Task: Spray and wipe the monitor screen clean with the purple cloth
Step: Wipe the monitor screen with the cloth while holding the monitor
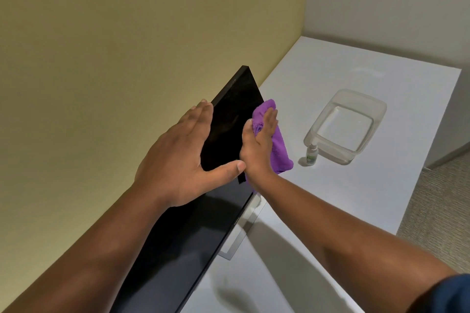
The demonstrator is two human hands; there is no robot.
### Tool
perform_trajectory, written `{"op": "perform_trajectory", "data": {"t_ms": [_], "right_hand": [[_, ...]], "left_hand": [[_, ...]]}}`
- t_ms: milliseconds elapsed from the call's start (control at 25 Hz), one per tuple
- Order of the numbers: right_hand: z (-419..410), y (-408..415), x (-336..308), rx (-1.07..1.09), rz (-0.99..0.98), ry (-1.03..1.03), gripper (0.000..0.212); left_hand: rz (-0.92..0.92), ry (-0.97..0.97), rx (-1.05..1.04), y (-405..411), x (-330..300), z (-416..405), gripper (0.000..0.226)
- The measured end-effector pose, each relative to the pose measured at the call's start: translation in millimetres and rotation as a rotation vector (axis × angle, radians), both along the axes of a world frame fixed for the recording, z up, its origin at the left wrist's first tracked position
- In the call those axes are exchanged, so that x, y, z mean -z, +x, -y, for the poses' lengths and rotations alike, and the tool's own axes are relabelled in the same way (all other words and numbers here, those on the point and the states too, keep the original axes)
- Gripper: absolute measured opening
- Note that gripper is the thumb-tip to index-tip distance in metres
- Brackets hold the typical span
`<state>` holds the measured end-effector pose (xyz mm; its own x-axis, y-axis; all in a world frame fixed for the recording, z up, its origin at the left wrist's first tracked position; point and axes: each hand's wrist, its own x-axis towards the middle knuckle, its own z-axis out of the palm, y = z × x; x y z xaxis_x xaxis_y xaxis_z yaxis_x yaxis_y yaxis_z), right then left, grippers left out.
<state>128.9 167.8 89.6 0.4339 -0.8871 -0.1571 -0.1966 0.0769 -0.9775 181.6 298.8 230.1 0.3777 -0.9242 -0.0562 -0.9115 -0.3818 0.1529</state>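
Note:
A black monitor (229, 119) stands on the white table, seen steeply from above and from its left end. My left hand (183, 157) grips its top edge, fingers behind the panel and thumb across the dark screen. My right hand (259, 145) presses the folded purple cloth (278, 145) flat against the screen near its right edge. A small spray bottle (310, 155) with a green label stands upright on the table, just right of the cloth and apart from both hands.
A clear plastic tub (348, 124) sits on the white table (356, 195) behind the spray bottle. The monitor's silver stand (239, 236) shows below the screen. A yellow wall runs on the left, and carpet (437, 211) lies beyond the table's right edge.

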Motion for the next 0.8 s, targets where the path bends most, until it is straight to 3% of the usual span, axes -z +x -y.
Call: {"op": "perform_trajectory", "data": {"t_ms": [240, 320, 440, 560, 680, 800], "right_hand": [[-61, -32, 19, -0.234, 0.069, -0.330, 0.092], [-50, -27, 15, -0.190, 0.021, -0.324, 0.093], [-16, -6, -11, -0.040, -0.058, -0.166, 0.076], [16, 7, -39, 0.007, 0.064, -0.064, 0.072], [-8, 0, -42, -0.106, 0.157, -0.242, 0.074], [-28, -22, -14, -0.210, 0.088, -0.310, 0.073]], "left_hand": [[0.010, -0.004, 0.004, 0, 1, 0, 0.117], [0.009, -0.001, 0.004, 1, 1, 1, 0.118], [-0.004, 0.005, -0.005, -1, 0, 2, 0.122], [-0.003, -0.006, -0.003, -3, -1, 2, 0.123], [0.017, -0.001, 0.004, -1, 0, 1, 0.121], [0.012, 0.001, 0.005, -2, -1, 2, 0.119]]}}
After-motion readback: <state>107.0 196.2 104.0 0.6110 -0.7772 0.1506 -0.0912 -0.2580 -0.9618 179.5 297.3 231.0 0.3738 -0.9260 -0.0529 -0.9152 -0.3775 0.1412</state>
